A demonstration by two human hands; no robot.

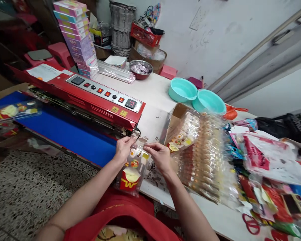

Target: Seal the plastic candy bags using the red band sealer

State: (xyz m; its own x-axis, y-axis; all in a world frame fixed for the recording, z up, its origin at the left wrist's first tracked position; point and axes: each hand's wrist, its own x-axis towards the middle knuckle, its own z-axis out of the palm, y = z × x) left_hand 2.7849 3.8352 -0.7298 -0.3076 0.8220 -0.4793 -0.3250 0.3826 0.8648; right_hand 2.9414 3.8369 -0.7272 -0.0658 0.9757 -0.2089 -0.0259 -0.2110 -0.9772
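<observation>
A clear plastic bag [133, 169] of small toy food pieces, with a red fries box printed inside, hangs between my hands at the table's near edge. My left hand [123, 149] pinches its top left corner. My right hand [160, 156] pinches the top right edge. The bag's mouth sits just before the right end of the red sealing machine [90, 95], whose blue conveyor belt [65, 132] runs off to the left.
A fanned stack of filled clear bags [203, 157] lies right of my hands beside a cardboard box [177, 115]. Two teal bowls [197, 95], a metal bowl [140, 69] and stacked pink boxes [77, 33] stand behind. Red scissors [251, 224] lie among packaging clutter at right. A sealed bag [12, 112] rests at the belt's left end.
</observation>
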